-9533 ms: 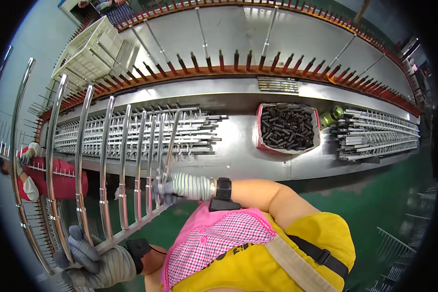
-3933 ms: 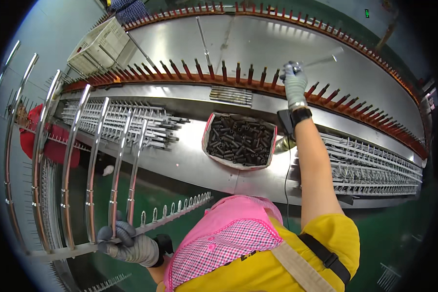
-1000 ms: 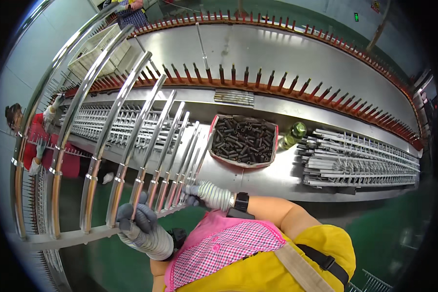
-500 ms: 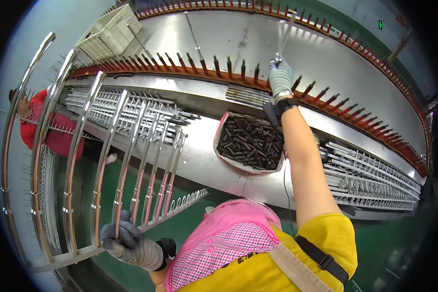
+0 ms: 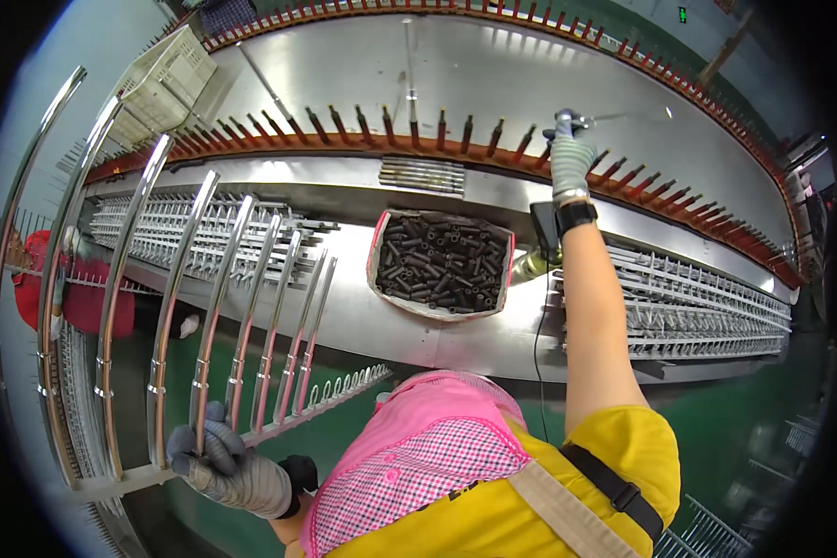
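My gloved left hand [image 5: 228, 470] grips the lower bar of a hand-held rack [image 5: 112, 479] that carries several long, curved, shiny metal rods [image 5: 216, 307] standing upward. My gloved right hand [image 5: 570, 153] is stretched far forward and holds one shiny metal rod [image 5: 623, 116] at the row of dark pegs [image 5: 442, 130] on the orange-edged steel conveyor. A black band sits on that wrist.
A box [image 5: 372, 270] full of short dark tubes lies on the steel bench. Racks of metal parts lie at bench left [image 5: 158, 232] and right [image 5: 707, 298]. A white crate [image 5: 163, 74] stands at far left; a person in red [image 5: 74, 298] works at left.
One second ago my right hand was at the rack's rods; it has since risen to the peg row with a rod and moved right along it. The rack has tilted slightly.
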`<control>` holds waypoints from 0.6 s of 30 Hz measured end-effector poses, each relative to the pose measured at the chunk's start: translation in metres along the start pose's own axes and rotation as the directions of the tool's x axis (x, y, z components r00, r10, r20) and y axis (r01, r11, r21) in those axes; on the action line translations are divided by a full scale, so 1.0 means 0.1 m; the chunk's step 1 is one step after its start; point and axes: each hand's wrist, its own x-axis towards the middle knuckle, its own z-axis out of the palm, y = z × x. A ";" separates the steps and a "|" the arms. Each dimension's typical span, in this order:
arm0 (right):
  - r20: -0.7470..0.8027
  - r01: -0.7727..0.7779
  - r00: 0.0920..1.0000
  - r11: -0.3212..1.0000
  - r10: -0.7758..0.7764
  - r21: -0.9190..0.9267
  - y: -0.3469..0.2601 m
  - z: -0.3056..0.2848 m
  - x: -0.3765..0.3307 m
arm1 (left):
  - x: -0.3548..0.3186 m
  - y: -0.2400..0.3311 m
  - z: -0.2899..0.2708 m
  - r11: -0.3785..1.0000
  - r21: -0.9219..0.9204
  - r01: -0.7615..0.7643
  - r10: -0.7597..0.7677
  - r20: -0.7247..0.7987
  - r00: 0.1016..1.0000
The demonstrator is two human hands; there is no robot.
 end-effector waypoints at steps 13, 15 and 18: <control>0.240 0.131 0.970 0.884 -0.022 -0.449 0.10 0.55 -0.28 | -0.14 0.19 -0.39 0.998 0.032 -0.052 0.054 -0.050 0.997; 0.348 0.332 0.927 0.731 -0.137 -0.596 0.36 0.59 -0.21 | -0.12 0.22 -0.35 0.999 -0.028 -0.027 0.023 -0.123 0.992; 0.321 0.237 0.946 0.771 -0.044 -0.591 0.43 0.54 -0.09 | -0.07 0.25 -0.39 0.985 -0.171 0.010 0.010 0.116 0.993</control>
